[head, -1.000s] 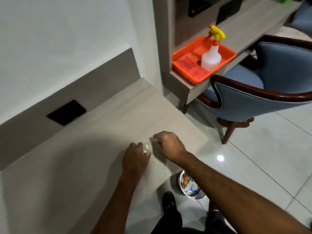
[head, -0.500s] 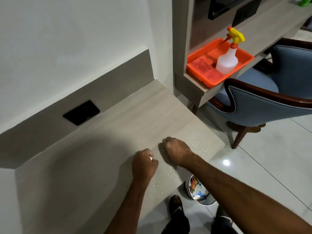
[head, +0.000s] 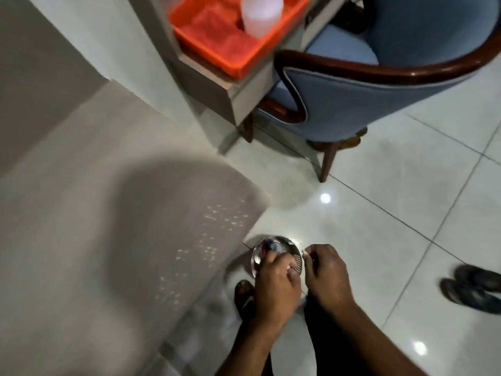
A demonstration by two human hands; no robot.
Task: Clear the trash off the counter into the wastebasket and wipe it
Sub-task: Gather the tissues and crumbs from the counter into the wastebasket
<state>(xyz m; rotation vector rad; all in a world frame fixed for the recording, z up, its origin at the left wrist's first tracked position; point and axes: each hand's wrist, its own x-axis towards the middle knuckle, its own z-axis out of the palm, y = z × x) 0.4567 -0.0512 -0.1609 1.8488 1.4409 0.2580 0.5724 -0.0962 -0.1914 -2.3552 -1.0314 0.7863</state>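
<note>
The round metal wastebasket (head: 267,246) stands on the floor just off the counter's front corner, with coloured trash inside. Both hands hover over it. My left hand (head: 272,291) is curled above the rim and covers much of the opening; what it holds is hidden. My right hand (head: 326,275) pinches a tiny white scrap (head: 304,252) at its fingertips, at the basket's right edge. The light wood counter (head: 95,226) carries scattered white crumbs (head: 217,221) near its right corner. The picture is motion-blurred.
An orange tray (head: 217,47) with a white spray bottle (head: 261,14) sits on a shelf at the back. A blue armchair (head: 379,96) stands to its right. My feet are below the hands, and a pair of dark shoes (head: 474,289) lies on the tiles at right.
Both hands left the counter top and dropped down and right to above the wastebasket. The view tilted down toward the floor.
</note>
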